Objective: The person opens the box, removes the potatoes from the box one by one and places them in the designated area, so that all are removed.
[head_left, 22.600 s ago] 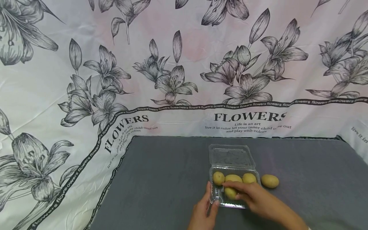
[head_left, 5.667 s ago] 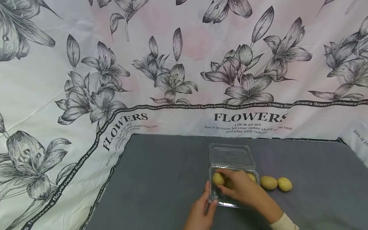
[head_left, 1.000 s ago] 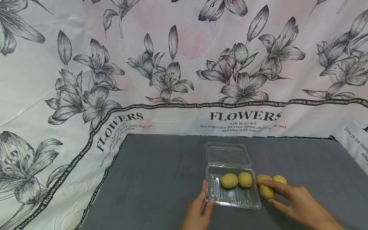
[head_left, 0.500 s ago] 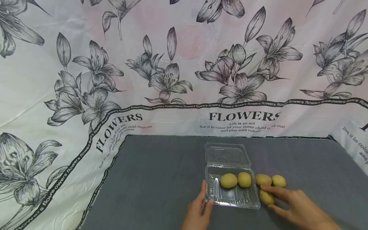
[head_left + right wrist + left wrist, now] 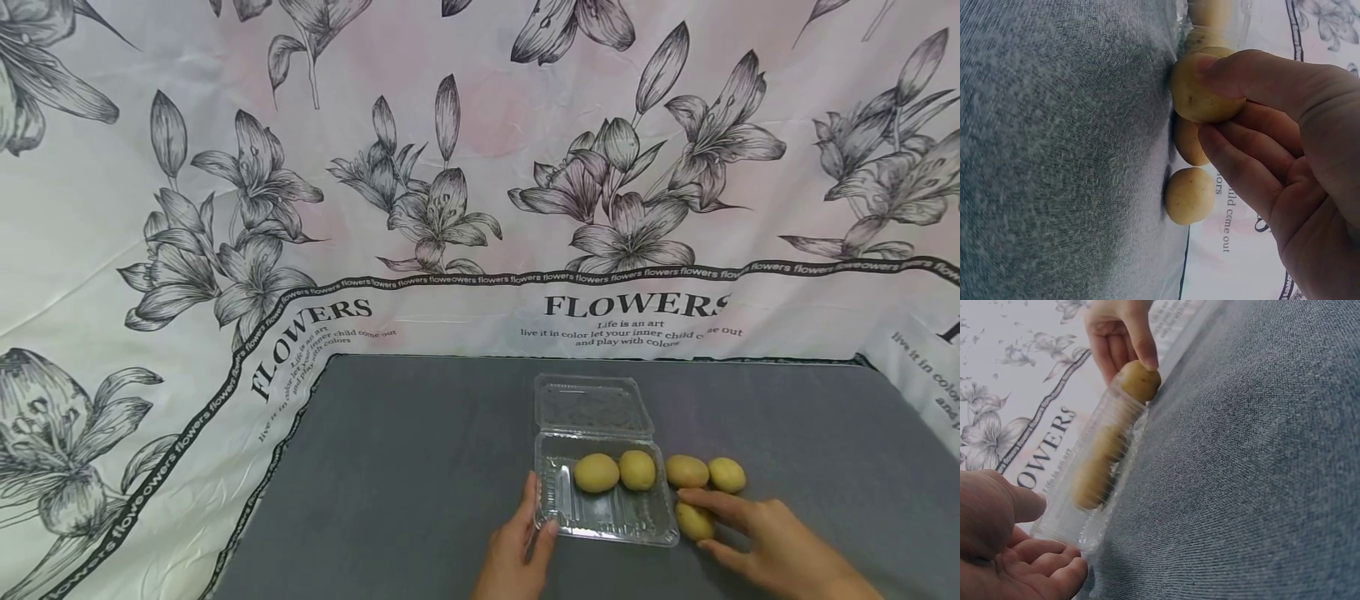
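Observation:
Two yellow-brown potatoes (image 5: pixel 597 473) lie in a hinged clear plastic box (image 5: pixel 652 527), whose lid (image 5: pixel 592 407) is folded back flat behind it. My left hand (image 5: pixel 516 546) holds the box at its front left corner, fingers along the side and thumb at the front edge. To the right of the box, my right hand (image 5: pixel 768 537) pinches a potato (image 5: pixel 1207 87) between thumb and fingers, low at the table. Just behind it are two more potatoes, one (image 5: pixel 687 472) close against the box and one (image 5: pixel 727 475) to its right.
The grey cloth-covered table (image 5: pixel 405 467) extends to both sides of the box. A white curtain (image 5: pixel 480 208) with flower drawings and lettering hangs along the table's back and left edges.
Several potatoes were in the box and one outside; now two are inside and three outside. In the last second the right hand and its potato have shifted slightly toward me. The left hand stays at the corner.

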`<move>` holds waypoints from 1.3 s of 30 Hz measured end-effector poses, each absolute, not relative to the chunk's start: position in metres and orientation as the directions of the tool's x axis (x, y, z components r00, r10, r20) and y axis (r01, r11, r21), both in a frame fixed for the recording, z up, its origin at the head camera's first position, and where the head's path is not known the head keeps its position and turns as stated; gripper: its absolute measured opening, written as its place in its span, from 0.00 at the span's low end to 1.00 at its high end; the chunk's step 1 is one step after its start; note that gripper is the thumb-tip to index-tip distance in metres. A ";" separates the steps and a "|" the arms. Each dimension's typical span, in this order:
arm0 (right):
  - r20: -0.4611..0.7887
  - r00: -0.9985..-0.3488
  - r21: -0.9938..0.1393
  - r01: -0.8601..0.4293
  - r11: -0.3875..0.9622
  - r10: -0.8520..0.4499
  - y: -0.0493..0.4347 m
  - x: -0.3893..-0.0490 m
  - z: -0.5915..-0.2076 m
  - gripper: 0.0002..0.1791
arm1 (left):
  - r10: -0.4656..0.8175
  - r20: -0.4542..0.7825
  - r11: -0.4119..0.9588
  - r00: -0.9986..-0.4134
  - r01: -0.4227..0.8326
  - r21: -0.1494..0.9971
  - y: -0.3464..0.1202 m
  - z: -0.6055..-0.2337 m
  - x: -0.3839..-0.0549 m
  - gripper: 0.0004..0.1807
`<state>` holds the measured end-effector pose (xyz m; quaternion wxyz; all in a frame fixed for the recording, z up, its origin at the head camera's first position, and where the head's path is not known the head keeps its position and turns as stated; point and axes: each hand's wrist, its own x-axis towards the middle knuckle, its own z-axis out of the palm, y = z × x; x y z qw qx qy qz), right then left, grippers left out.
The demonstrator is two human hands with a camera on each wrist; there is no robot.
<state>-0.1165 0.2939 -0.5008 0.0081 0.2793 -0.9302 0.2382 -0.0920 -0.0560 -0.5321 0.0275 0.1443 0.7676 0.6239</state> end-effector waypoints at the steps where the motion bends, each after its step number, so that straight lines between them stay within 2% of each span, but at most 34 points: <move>1: 0.132 -0.849 -0.443 -0.513 0.736 -0.512 0.294 -0.117 -0.501 0.29 | 0.256 0.129 0.175 -0.958 0.177 0.968 -0.056 -0.532 -0.092 0.38; 13: -0.036 -0.880 -0.460 -0.407 0.789 -0.474 0.295 -0.118 -0.499 0.31 | 0.246 0.134 0.174 -0.960 0.180 0.968 -0.055 -0.529 -0.089 0.37; 22: 0.009 -0.871 -0.442 -0.444 0.779 -0.492 0.299 -0.116 -0.494 0.30 | 0.225 0.199 0.205 -0.954 0.246 0.947 -0.056 -0.532 -0.089 0.36; 27: -0.084 -0.898 -0.450 -0.353 0.820 -0.432 0.297 -0.117 -0.488 0.32 | 0.220 0.161 0.202 -0.962 0.206 0.957 -0.057 -0.532 -0.089 0.37; 29: -0.081 -0.904 -0.442 -0.344 0.828 -0.419 0.297 -0.117 -0.487 0.32 | 0.225 0.147 0.201 -0.963 0.193 0.960 -0.057 -0.532 -0.089 0.37; 32: 0.056 -0.900 -0.403 -0.417 0.814 -0.433 0.296 -0.114 -0.487 0.28 | 0.231 0.131 0.197 -0.964 0.178 0.964 -0.057 -0.531 -0.089 0.37; 36: 0.284 -0.854 -0.340 -0.514 0.787 -0.435 0.292 -0.115 -0.484 0.25 | 0.230 0.141 0.187 -0.963 0.186 0.965 -0.056 -0.530 -0.090 0.37; 39: 0.332 -0.843 -0.327 -0.524 0.787 -0.424 0.287 -0.116 -0.480 0.26 | 0.233 0.134 0.180 -0.963 0.178 0.967 -0.056 -0.530 -0.089 0.37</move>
